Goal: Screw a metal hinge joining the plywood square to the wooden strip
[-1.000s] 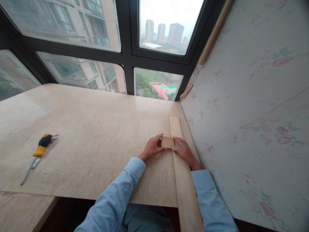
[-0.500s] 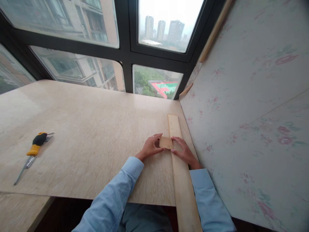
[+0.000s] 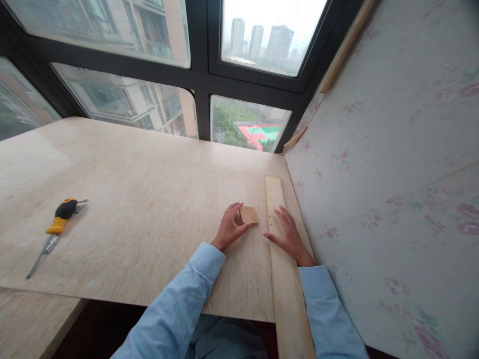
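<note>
- The small wooden block [image 3: 249, 215] is beside the plank [image 3: 290, 299], on its left; a strip of the counter [image 3: 149, 194] shows between them, so I judge that the two pieces are not joined.
- The left hand [image 3: 229, 227] pinches the block at its left end, between the thumb and the fingers.
- The right hand [image 3: 287, 235] is over the plank, with thumb and fingers spread, and it grasps nothing that I can see.
- Small dark holes [image 3: 270, 220] are already in the plank, near its left edge; no screw is visible in them, so I judge any fastening as not yet done.
- The yellow and black screwdriver [image 3: 60, 219] lies at the far left, well apart from both hands.
- The near end of the plank is cut off by the lower border.
- Hard to make out: the marks on the block, the metal parts around the screwdriver, and whether the right fingertips touch the plank. The block's underside is hidden.
</note>
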Demonstrator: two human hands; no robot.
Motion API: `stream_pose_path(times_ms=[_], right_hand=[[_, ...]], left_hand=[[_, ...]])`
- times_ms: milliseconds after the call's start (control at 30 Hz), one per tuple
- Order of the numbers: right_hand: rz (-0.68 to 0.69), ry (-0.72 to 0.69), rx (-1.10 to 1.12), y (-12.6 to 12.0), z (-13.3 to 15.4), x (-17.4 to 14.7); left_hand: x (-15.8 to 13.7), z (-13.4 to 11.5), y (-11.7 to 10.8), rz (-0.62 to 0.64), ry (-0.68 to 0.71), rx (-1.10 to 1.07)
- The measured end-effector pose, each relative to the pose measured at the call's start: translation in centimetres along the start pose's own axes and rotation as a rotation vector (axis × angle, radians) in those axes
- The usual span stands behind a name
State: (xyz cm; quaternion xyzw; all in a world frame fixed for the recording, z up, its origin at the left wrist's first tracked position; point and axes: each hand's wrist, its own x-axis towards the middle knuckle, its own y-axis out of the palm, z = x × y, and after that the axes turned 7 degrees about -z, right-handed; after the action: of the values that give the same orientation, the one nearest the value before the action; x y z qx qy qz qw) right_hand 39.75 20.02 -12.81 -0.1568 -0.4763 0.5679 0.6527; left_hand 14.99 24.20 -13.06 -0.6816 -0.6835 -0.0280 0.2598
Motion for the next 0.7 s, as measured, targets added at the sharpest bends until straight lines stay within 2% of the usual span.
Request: stream_pose_path(times_ms=[167,333,700], right_hand=[[-0.015,0.035,-0.014,0.3,-0.4,-0.2],[-0.015,0.023,-0.015,0.3,-0.7,-0.2],[-0.037,0.024,0.008,0.6,-1.0,-0.2]], left_hand=[[-0.2,0.0,-0.1,0.13,0.082,0.205],[-0.3,-0.3,0.2,0.229,0.067,0.373],[-2.0,-0.5,-0.7,0.209,0.131,0.419]])
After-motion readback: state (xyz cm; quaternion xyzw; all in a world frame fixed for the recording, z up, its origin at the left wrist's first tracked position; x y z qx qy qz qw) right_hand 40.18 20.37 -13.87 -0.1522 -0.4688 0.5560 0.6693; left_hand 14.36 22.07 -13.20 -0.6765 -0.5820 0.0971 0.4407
